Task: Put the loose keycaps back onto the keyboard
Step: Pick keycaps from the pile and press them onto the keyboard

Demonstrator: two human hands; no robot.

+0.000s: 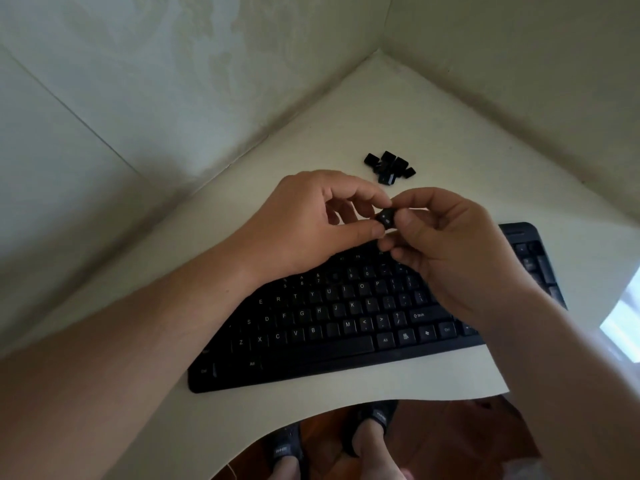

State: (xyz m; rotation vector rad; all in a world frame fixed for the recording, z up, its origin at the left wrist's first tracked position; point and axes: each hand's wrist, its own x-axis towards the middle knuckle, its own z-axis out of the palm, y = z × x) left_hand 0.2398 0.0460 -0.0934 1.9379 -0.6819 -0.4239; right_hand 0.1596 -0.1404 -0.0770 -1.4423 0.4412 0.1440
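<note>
Black plastic keycap (386, 219), pinched between left hand (308, 220) and right hand (450, 251), each grip closed on its edges. Below the grip: keyboard (346, 327); beyond it: loose keycaps (389, 167). Light, rigid, likely slippery; best held by its sides.

pale desk (433, 109) set into a corner of stained, off-white walls (173, 64); reddish wooden floor (450, 441) below; daylight at right edge.

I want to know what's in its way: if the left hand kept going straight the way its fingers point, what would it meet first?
The left hand would first push further into the keycap it pinches, then the right hand fingers on the far side.
</note>
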